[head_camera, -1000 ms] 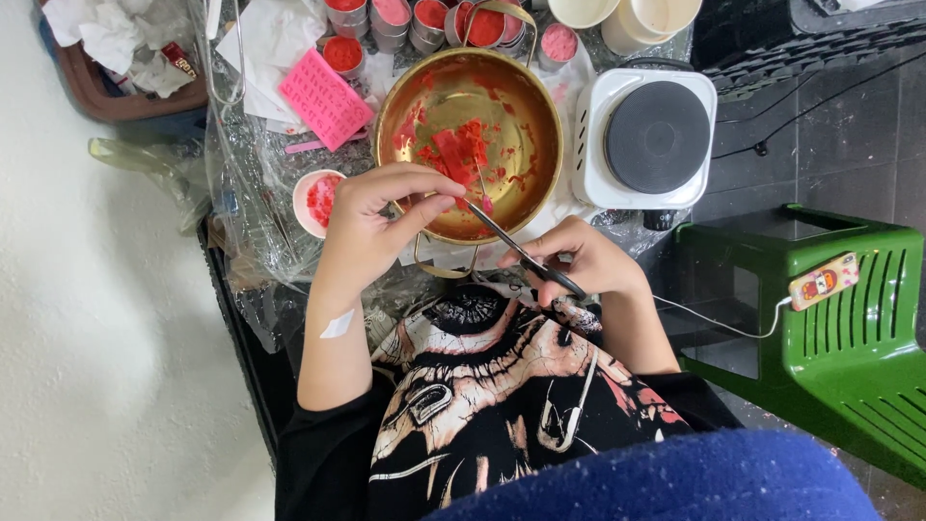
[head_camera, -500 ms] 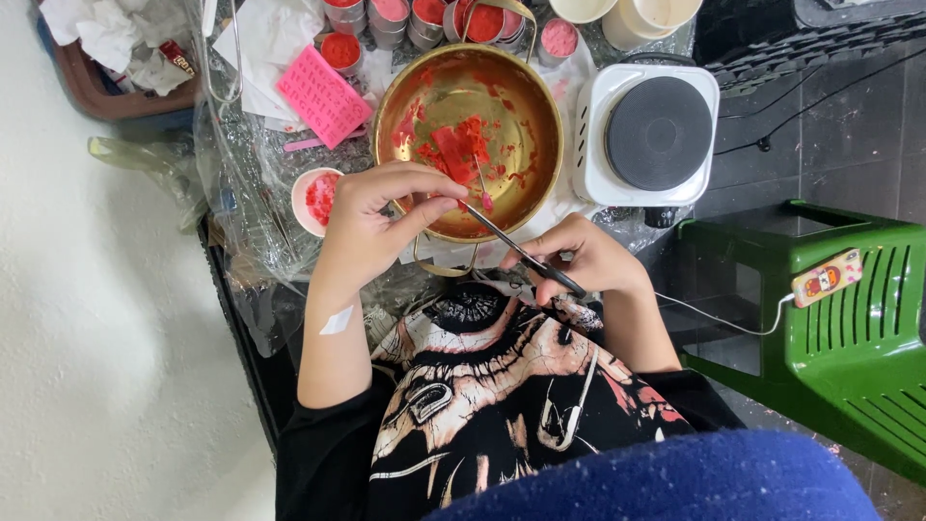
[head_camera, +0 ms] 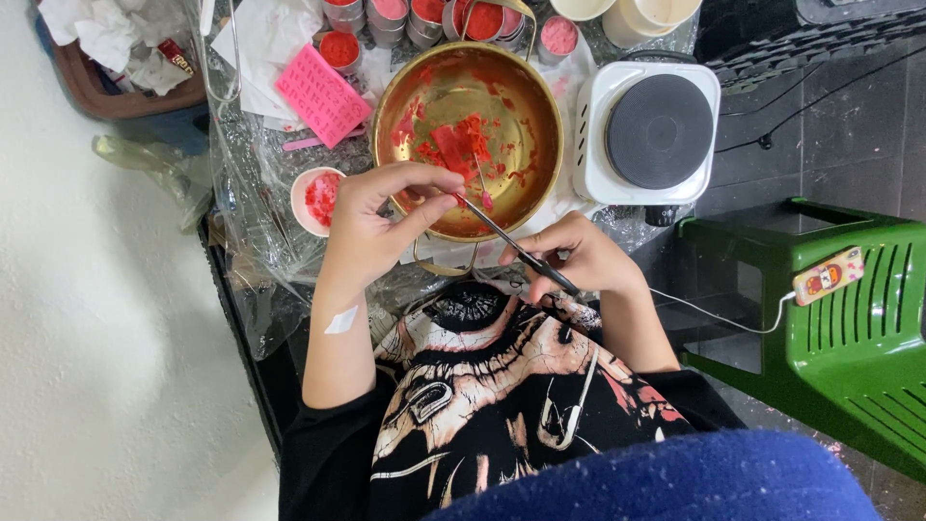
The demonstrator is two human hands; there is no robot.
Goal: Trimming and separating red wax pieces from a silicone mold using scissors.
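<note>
Right hand (head_camera: 579, 259) grips thin stiff scissors (head_camera: 516, 249) at handles; left hand (head_camera: 371, 227) pinches something tiny, likely light and fragile, at blade tip

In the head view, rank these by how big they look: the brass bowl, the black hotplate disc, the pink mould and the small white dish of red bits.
1. brass bowl
2. black hotplate disc
3. pink mould and small white dish: these look much alike, so I will not rank them.
</note>
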